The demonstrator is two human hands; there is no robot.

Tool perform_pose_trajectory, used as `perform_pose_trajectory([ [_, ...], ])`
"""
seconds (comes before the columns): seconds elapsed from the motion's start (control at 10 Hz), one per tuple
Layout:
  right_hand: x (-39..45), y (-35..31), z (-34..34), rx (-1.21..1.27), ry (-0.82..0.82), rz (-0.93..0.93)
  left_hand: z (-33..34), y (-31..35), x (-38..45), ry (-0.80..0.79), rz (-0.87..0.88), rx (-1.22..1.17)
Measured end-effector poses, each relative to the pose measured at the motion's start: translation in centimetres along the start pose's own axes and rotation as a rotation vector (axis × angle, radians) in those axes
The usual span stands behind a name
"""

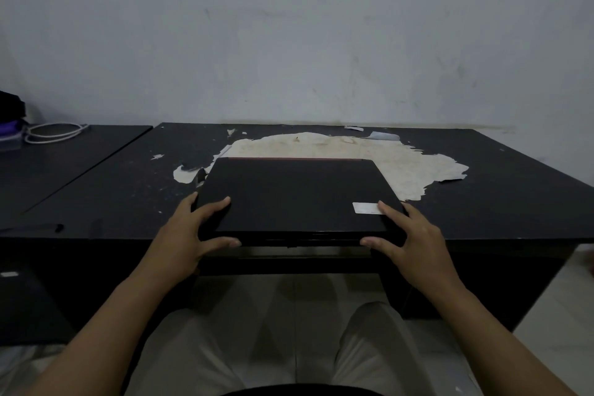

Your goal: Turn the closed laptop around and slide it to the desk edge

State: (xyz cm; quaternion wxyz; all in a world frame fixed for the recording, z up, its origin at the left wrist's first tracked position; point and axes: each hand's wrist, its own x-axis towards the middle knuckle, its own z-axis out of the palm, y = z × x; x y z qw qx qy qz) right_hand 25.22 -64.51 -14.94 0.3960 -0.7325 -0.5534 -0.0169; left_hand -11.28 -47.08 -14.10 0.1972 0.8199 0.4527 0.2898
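Hands on both near corners now: the left hand (193, 228) grips the closed laptop (295, 196) at about seven o'clock on its lid, fingers on top and thumb pressed to the front edge, while the right hand (408, 231) mirrors it at five o'clock, one fingertip resting on the white sticker (366, 207). Both hands are clamped on the machine, spread well apart from each other. The laptop lies flat on the black desk (514, 190), and its front edge looks level with the desk's near edge, perhaps just over it, so by the look of it the slide is all but finished. Behind it, at twelve o'clock, the desk's peeled patch (369, 151) shows bare and pale. Off at ten o'clock a white cable (54, 132) lies coiled on the neighbouring desk, well clear. Here's the danger, though: any further pull toward the person and the laptop's weight could tip past the lip and drop toward the lap below. An uneven tug, one hand harder than the other, would also skew it, and the torn veneer flakes could snag or scratch the underside.
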Motion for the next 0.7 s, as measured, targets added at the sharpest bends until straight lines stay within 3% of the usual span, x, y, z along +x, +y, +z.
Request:
perform_pose_trajectory([
  [0.1, 0.5, -0.1, -0.9, 0.007, -0.039, 0.009, -0.5, 0.2, 0.3, -0.066, -0.026, -0.041],
  [0.3, 5.4, -2.7, -2.7, -0.062, -0.383, 0.146, -1.9, 2.0, 2.8, -0.124, 0.024, -0.038],
  [0.5, 11.6, -6.2, -2.1, -0.402, -0.718, 0.143, -1.8, 5.4, 6.6, -0.327, -0.021, 0.231],
  [0.6, 14.4, -7.6, -2.4, -0.432, -0.762, 0.152, -2.6, 7.4, 9.1, -0.346, -0.05, 0.269],
  [0.7, 16.7, -9.2, -3.4, -0.41, -0.659, 0.09, -3.4, 9.6, 12.0, -0.283, 0.006, 0.278],
])
